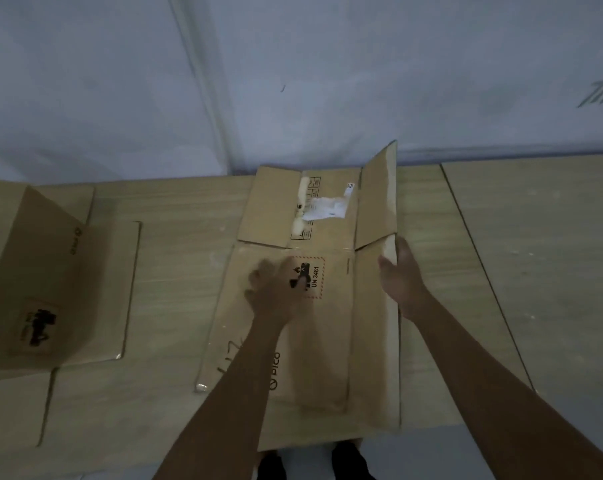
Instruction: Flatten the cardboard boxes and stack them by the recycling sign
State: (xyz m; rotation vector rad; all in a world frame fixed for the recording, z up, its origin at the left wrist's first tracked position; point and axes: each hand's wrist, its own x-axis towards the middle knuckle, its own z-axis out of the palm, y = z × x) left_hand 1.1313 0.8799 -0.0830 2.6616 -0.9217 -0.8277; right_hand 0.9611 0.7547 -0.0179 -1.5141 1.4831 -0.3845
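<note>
Both hands work one cardboard box (313, 341) lying collapsed mid-desk, near its front edge: the left hand (275, 289) presses open-palmed on the panel, seemingly to pin it, while the right hand (400, 271) wraps the raised right-side fold, probably to push it flat.

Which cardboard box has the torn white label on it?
The middle box under both hands; its far flap carries the torn label. The left box has none.

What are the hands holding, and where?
The right hand grips the box by its raised right side edge. The left hand just presses flat on top of it.
</note>
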